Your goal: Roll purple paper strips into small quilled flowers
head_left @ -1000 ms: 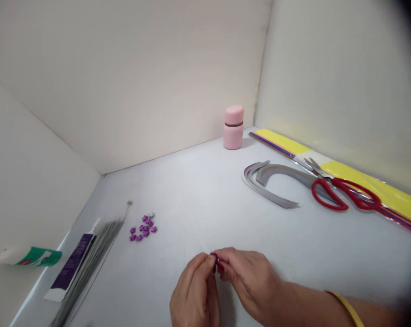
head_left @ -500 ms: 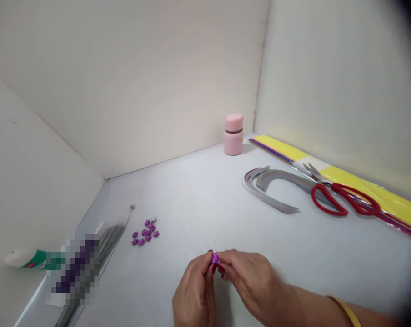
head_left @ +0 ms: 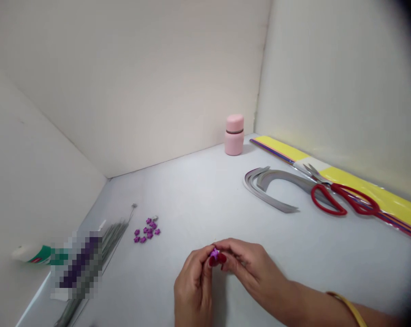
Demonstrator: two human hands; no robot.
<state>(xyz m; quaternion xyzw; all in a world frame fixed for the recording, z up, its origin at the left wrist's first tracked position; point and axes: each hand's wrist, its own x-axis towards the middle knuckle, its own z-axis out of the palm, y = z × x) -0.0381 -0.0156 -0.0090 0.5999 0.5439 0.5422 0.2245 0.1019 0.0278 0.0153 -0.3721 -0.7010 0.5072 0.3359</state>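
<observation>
Between the fingertips of both hands is a small purple paper star [head_left: 215, 253], partly covered by thumbs with red nails. My left hand [head_left: 194, 281] pinches it from the left, and my right hand [head_left: 248, 268] pinches it from the right, wrist wearing a yellow band. Both hands are closed, just above the table near its front. To the left of them lies a loose cluster of several purple folded stars [head_left: 150, 230], with one silvery star [head_left: 155, 218] at its upper edge.
A bundle of thin grey wires [head_left: 112, 238] lies at left, beside a white-and-green tube [head_left: 38, 254]; part is pixelated. Grey paper strips [head_left: 277, 204] curve at right, under red-handled scissors [head_left: 328, 211]. A yellow packet [head_left: 348, 177] lines the right wall. A pink flask [head_left: 234, 136] stands at the back.
Both hands have risen slightly in the view, and the thumbs now press together in front of the star. The view has shifted a little; the table items have stayed in place.
</observation>
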